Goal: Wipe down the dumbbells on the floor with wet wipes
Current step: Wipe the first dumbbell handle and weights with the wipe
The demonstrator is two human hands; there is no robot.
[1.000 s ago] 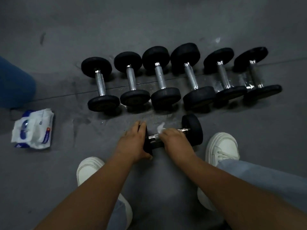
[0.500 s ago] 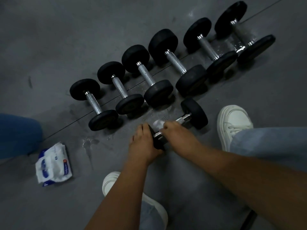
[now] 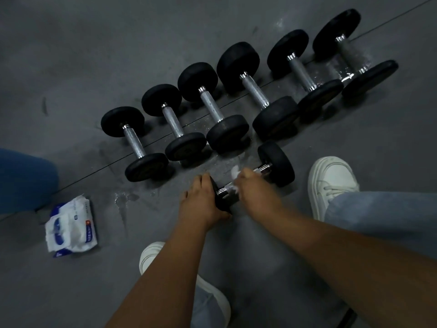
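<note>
Seven dumbbells are lying on the grey floor [image 3: 94,55], which is showing damp smears around them. Six are sitting as a row of dumbbells [image 3: 256,92] running from 9 o'clock up to 1 o'clock, with black heads and knurled metal handles. The seventh dumbbell [image 3: 276,163] is resting crosswise just at the 6 o'clock side of that row, between the person's white shoes [image 3: 331,183]. A pack of wipes [image 3: 71,227] is lying well apart at 8 o'clock.

The left hand [image 3: 203,202] is curling over the near head and bracing it. The right hand [image 3: 255,188] is closing round the handle with a wet wipe [image 3: 235,171] bunched under its fingers.

I'm judging this dumbbell as dense and stiff, heavy enough to sit put, though its round heads are likely wanting to roll when pushed. Wet chrome is probably getting slick, so the head is looking like the safer place to steady it, and the knurled middle the place to lift from. Being limp, the wipe may be snagging on that knurling.
</note>
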